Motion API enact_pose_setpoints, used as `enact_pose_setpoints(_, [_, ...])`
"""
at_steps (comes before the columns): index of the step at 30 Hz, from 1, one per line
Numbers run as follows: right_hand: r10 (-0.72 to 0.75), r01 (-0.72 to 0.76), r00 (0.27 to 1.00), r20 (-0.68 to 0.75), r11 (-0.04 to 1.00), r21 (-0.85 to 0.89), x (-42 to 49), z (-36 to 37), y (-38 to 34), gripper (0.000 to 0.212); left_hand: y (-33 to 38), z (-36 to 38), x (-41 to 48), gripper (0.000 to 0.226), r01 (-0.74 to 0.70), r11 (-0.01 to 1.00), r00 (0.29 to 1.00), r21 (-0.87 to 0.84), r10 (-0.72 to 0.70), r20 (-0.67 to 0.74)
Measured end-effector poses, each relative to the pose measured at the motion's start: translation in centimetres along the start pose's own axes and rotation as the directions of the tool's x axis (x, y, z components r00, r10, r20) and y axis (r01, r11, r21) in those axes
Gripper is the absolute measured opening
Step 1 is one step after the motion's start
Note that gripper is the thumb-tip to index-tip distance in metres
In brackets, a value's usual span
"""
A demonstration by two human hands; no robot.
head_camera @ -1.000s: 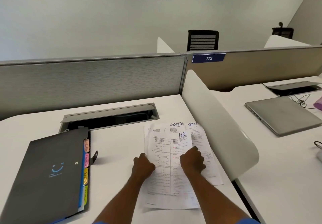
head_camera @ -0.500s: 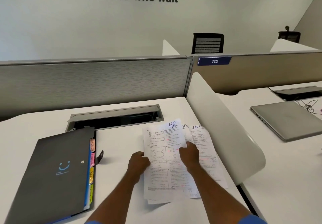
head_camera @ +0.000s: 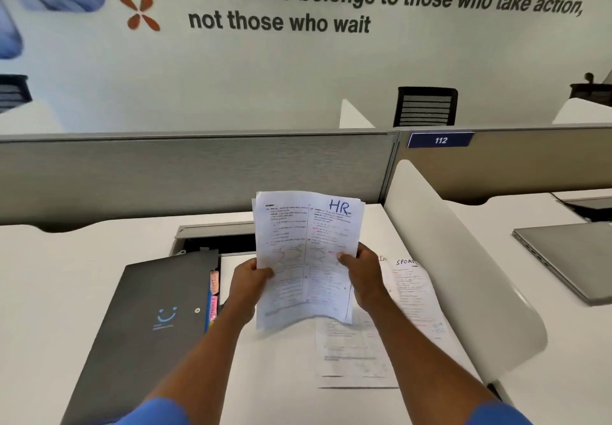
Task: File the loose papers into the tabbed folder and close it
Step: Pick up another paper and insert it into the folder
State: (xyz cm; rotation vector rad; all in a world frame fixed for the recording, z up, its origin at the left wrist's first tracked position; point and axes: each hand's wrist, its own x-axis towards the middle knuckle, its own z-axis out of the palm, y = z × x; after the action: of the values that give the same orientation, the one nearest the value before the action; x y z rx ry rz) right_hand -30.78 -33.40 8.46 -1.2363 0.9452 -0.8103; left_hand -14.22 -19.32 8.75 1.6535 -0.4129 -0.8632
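The dark grey tabbed folder [head_camera: 145, 325] lies shut and flat on the desk [head_camera: 49, 292] at the left. It has a smiley logo on its cover, and coloured tabs [head_camera: 213, 292] poke from its right edge. The HR papers [head_camera: 306, 259], printed and marked "HR" in blue, are held up off the desk, nearly upright, with the bottom edge curling; they seem to be several sheets. More printed papers [head_camera: 357, 351] lie flat to the folder's right, overlapping the SPOR sheet [head_camera: 414, 292].

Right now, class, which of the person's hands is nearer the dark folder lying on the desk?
Left. The left hand grips the HR papers by their left edge, close beside the folder; the right hand grips their right edge, farther off.
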Motion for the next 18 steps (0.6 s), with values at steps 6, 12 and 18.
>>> enact_pose_setpoints(6, [0.054, -0.049, 0.998, 0.031, 0.989, -0.143, -0.7, 0.7, 1.8, 0.025, -1.2, -0.3, -1.1, 0.021, -0.004, 0.999, 0.999, 0.038, 0.005, -0.032])
enact_pose_setpoints(12, [0.081, -0.052, 0.995, 0.053, 0.907, -0.418, -1.1, 1.0, 3.8, 0.028, -1.8, -0.9, -0.9, 0.017, -0.02, 0.998, 0.998, 0.053, 0.023, -0.063])
enact_pose_setpoints(18, [0.091, -0.046, 0.992, 0.086, 0.905, -0.424, -1.1, 2.4, 3.7, 0.033, -2.3, -2.7, 0.0, 0.015, -0.033, 0.986, 0.987, 0.163, 0.057, -0.147])
